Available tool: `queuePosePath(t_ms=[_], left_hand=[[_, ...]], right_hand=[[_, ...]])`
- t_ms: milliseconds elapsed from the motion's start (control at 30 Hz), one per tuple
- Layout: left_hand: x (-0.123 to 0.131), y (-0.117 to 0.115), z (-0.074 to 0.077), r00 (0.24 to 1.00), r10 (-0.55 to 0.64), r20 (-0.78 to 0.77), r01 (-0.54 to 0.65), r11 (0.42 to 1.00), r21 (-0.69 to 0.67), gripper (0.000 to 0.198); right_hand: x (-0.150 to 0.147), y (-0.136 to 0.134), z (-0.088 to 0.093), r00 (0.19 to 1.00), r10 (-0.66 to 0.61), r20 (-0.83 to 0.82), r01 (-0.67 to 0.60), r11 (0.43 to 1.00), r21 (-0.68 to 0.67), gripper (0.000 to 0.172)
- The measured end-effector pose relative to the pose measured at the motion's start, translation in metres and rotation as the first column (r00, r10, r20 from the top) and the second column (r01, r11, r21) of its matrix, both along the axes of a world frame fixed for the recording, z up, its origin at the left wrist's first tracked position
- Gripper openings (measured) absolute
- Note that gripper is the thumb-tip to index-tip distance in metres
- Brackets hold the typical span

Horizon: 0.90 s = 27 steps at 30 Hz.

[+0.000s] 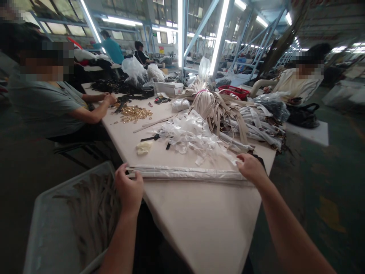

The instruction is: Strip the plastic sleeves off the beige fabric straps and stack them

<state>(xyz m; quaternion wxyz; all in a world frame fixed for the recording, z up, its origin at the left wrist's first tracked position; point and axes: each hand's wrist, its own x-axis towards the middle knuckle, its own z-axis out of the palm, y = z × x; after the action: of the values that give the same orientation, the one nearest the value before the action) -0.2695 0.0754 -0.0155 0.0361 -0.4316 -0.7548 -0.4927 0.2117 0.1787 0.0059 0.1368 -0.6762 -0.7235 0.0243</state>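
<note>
A long bundle of pale straps in clear plastic wrap (188,174) lies across the near part of the table (205,213). My left hand (129,186) grips its left end, where bare strap tips stick out between thumb and fingers. At the other end, my right hand (251,167) has its fingers pressed together on the plastic. Just behind the bundle is a heap of crumpled clear plastic (188,133). Beige straps tied in a bunch (203,101) stand farther back, beside wrapped strap bundles (256,125).
A white bin (42,228) of straps is at the lower left. Gold-coloured metal pieces (134,113) lie near a seated person (57,102) on the left. Another person (299,82) sits at the right, near a red basket (234,91) and black bag (303,114).
</note>
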Motion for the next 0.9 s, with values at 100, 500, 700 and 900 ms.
queuePosePath(t_ms=[100,500,700,900], left_hand=[[0.049,0.018,0.004,0.961,-0.271,-0.057,0.262,0.957,-0.128,0.028],[0.168,0.086,-0.016,0.775,-0.625,0.095,0.618,0.716,-0.326,0.018],[0.171,0.132,-0.023,0.783,-0.621,0.037,0.565,0.684,-0.462,0.021],[0.182,0.193,-0.024,0.856,-0.516,-0.025,0.410,0.709,-0.574,0.036]], right_hand=[[-0.068,0.008,-0.005,0.974,0.168,-0.150,-0.182,0.979,-0.089,0.024],[-0.166,0.045,-0.033,0.988,0.043,-0.150,-0.038,0.999,0.036,0.022],[-0.177,0.059,-0.037,0.973,0.152,-0.174,-0.170,0.981,-0.095,0.023],[-0.181,0.066,-0.057,0.975,-0.093,-0.202,0.079,0.994,-0.073,0.041]])
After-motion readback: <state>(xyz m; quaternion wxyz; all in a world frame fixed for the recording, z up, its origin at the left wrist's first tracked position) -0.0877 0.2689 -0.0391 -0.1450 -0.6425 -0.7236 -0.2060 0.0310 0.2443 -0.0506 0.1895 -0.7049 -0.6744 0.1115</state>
